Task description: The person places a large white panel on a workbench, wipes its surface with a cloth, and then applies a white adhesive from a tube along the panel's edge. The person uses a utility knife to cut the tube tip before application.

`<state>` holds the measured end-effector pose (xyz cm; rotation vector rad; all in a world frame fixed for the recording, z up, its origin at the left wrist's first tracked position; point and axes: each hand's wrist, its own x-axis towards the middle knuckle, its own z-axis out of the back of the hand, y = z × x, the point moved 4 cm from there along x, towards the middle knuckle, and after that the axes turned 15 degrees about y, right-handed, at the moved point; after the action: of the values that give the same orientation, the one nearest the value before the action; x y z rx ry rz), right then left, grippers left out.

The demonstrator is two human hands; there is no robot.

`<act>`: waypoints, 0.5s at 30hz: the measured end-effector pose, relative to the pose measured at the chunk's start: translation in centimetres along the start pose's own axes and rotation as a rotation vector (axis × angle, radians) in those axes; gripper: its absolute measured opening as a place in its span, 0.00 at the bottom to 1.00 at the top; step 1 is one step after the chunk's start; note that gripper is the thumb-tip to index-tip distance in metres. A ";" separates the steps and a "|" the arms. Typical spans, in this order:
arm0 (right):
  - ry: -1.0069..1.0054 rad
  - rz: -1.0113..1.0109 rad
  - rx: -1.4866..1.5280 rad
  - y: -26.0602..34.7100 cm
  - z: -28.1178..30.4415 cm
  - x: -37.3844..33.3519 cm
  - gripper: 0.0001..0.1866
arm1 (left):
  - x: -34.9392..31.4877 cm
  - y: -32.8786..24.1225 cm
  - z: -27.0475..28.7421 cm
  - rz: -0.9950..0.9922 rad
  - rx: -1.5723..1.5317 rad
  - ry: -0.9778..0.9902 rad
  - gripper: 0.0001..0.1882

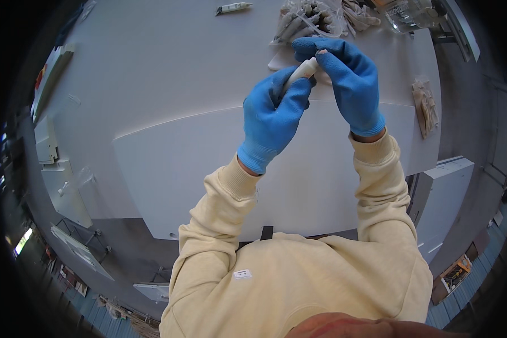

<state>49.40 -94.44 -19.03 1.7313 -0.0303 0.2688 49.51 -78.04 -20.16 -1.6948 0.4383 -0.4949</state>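
Observation:
My left hand [271, 119], in a blue work glove, is wrapped round a small white tube [304, 71], which it holds slanted with the narrow end up and to the right. At that end my right hand [354, 84], gloved in the same blue, has its thumb and fingers pinched together. Whatever is between them is too small to make out. A bit of bare fingertip shows at the tip of the right glove. Both hands are raised over a large white panel [197, 163] lying on the pale table [169, 67].
Beyond my hands lies a clear plastic bag [310, 21] of used-looking tubes, beside a crumpled beige cloth [359, 16] and a glass jar [405, 19]. Another tube [234, 8] lies at the far edge. Beige gloves [425, 107] rest at the table's right edge. Clear plastic film [80, 179] sits at left.

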 end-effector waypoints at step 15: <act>0.031 0.078 0.069 2.1 -10.7 -3.7 0.11 | -9.4 -6.0 4.9 -0.363 0.708 -0.067 0.17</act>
<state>43.75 -84.83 -16.07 1.7966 -0.0665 0.3578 44.46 -67.84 -15.78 -1.0916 -0.1053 -0.7493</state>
